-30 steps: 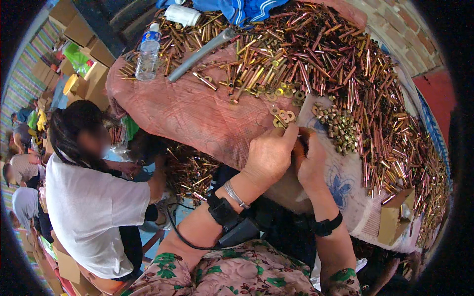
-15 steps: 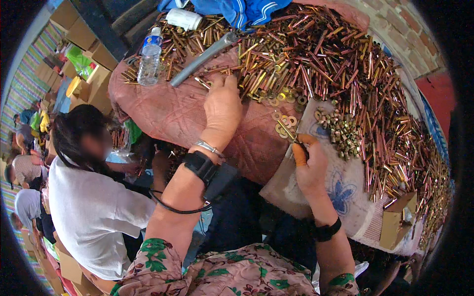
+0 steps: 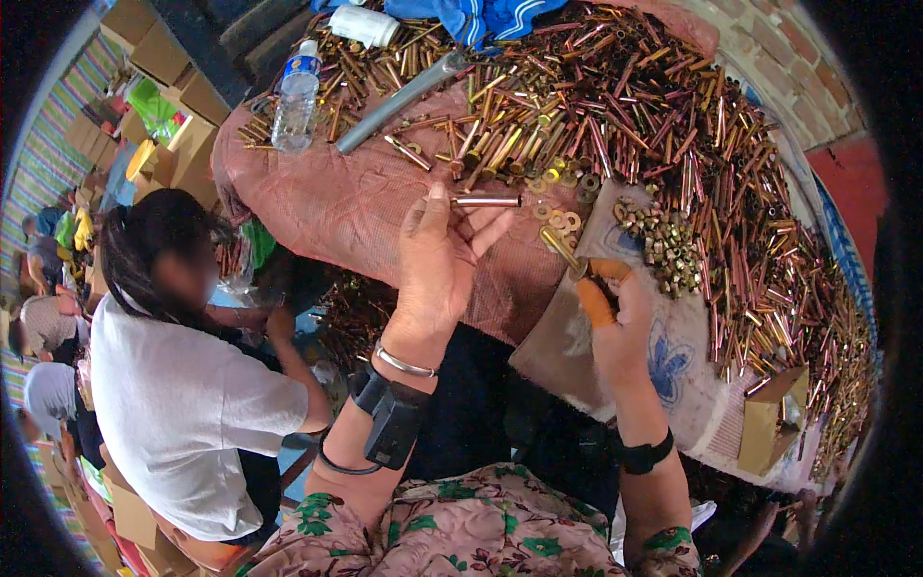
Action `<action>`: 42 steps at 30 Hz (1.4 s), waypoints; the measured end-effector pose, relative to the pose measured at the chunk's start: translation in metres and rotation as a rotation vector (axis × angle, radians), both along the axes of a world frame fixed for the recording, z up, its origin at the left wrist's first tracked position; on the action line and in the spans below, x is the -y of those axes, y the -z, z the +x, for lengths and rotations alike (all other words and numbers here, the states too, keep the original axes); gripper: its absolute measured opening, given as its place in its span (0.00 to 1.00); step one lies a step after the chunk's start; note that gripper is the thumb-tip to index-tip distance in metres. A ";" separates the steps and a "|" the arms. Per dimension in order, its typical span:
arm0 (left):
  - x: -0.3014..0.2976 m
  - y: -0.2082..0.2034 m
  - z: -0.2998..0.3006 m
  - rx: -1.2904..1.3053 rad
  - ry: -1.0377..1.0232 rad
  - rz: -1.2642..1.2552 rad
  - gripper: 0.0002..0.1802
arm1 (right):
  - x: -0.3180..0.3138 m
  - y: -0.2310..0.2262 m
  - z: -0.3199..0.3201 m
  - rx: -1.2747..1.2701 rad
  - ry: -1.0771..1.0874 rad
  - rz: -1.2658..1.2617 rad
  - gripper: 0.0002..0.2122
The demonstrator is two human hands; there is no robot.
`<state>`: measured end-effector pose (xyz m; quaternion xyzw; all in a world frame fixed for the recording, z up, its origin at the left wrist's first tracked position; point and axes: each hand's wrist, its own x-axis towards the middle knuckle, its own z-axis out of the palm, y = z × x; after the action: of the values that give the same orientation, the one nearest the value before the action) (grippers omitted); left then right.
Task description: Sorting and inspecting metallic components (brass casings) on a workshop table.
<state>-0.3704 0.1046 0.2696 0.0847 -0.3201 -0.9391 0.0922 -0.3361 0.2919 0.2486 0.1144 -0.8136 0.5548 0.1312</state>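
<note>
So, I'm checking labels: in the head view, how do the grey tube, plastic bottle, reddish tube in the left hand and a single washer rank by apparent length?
1. Grey tube
2. Plastic bottle
3. Reddish tube in the left hand
4. Single washer

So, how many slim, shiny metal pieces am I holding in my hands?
2 visible: a copper-coloured metal tube in your left hand, and a gold-coloured metal rod in your right hand. More may be hidden in your grip.
</note>
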 end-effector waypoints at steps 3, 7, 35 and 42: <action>0.001 0.011 0.002 0.019 0.018 0.026 0.14 | 0.003 -0.013 0.014 0.035 -0.007 -0.007 0.08; 0.000 0.015 0.004 0.040 -0.025 -0.030 0.12 | 0.001 -0.023 0.024 0.083 -0.008 -0.032 0.09; -0.074 0.006 0.049 0.263 0.367 0.216 0.13 | 0.025 -0.024 0.015 -0.375 0.069 0.328 0.24; -0.065 0.019 0.055 0.343 0.541 0.364 0.15 | -0.034 -0.009 -0.009 -0.195 0.289 0.226 0.11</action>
<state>-0.3149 0.1696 0.2508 0.1679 -0.1695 -0.9432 -0.2311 -0.3454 0.3264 0.2578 0.0636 -0.8620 0.4219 0.2738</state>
